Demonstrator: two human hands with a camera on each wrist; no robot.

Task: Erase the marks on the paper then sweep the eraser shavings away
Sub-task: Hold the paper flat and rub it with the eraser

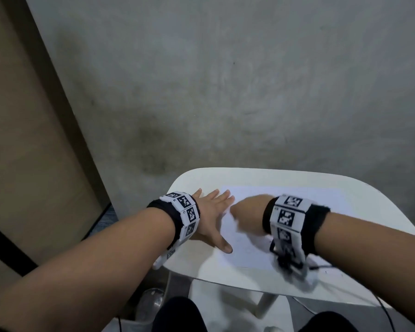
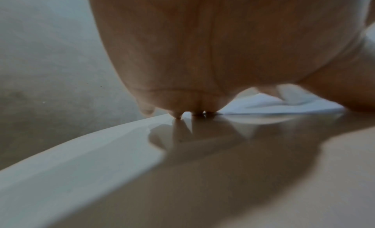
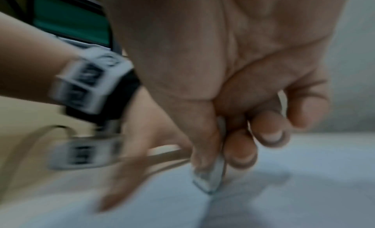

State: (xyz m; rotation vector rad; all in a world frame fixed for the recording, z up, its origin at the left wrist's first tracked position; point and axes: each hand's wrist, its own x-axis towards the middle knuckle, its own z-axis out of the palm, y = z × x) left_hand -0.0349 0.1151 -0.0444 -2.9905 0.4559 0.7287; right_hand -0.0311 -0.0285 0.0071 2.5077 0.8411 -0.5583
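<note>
Left hand (image 1: 210, 218) lies flat, fingers spread, pinning the white paper sheet (image 1: 297, 200) to the white round-cornered table (image 1: 369, 212). Right hand (image 3: 233, 103) pinches a small white eraser (image 3: 211, 180), corner down for rubbing.

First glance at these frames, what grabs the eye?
The two bare forearms with black-and-white marker bands, reaching over the small white table. The left hand lies spread flat at the left edge of the paper, while the right hand, blurred, pinches a whitish eraser with its corner on the sheet.
</note>
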